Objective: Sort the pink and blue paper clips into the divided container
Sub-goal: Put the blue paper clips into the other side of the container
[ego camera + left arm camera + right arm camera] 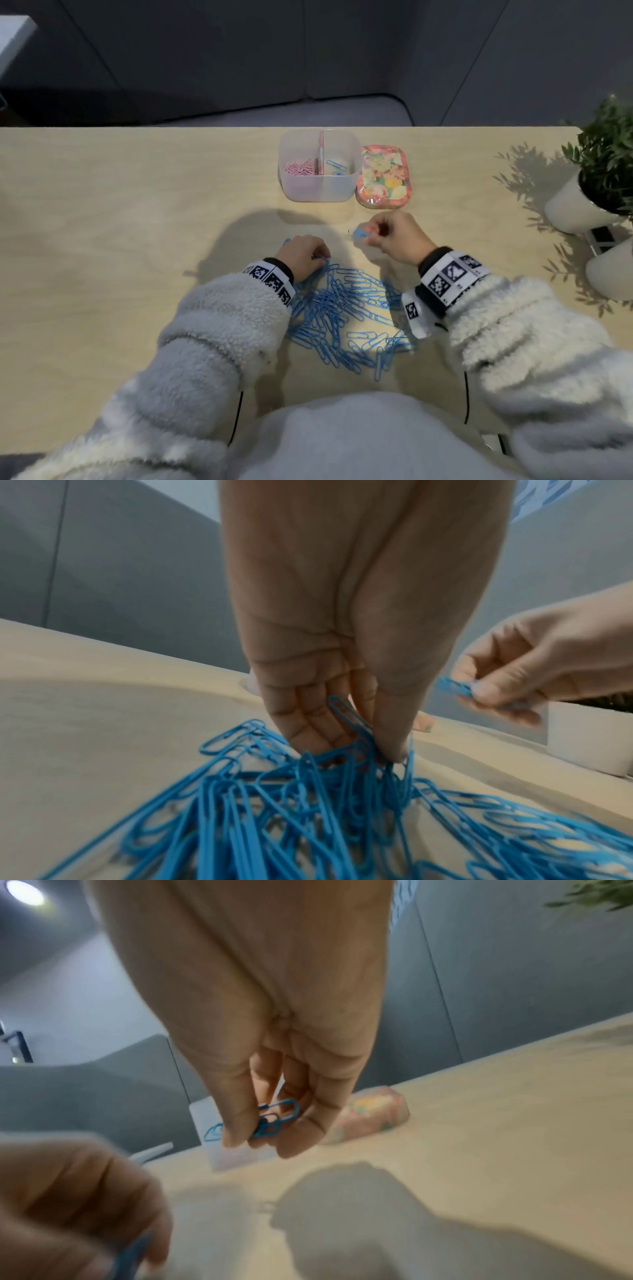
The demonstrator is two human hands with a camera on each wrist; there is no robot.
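A large pile of blue paper clips [346, 318] lay spread on the table [120, 219] directly in front of the person, between the two fleece sleeves. The left hand [303, 255] was down at the far left edge of that pile; in the left wrist view its fingers [318, 723] and thumb pointed downward into the tangle and pinched a few blue clips, one of which stood up against the fingers. The right hand [399, 238] was raised a little beyond the pile, toward the container, with its thumb and fingers curled around a small bunch of blue clips [274, 1118]; that bunch also showed in the head view as a blue blur [359, 234] at the fingertips.

The divided container [320, 186], a translucent square tub, stood near the far edge of the table, well apart from both hands. Its left compartment held a heap of pink paper clips [303, 167], and its right compartment held a few blue ones [336, 165]. Just beside the container on the right, touching or nearly touching it, lay a floral tin lid [383, 178]. At the right end of the table stood a potted plant [596, 178] in a white pot, with a second white pot [613, 270] near it.
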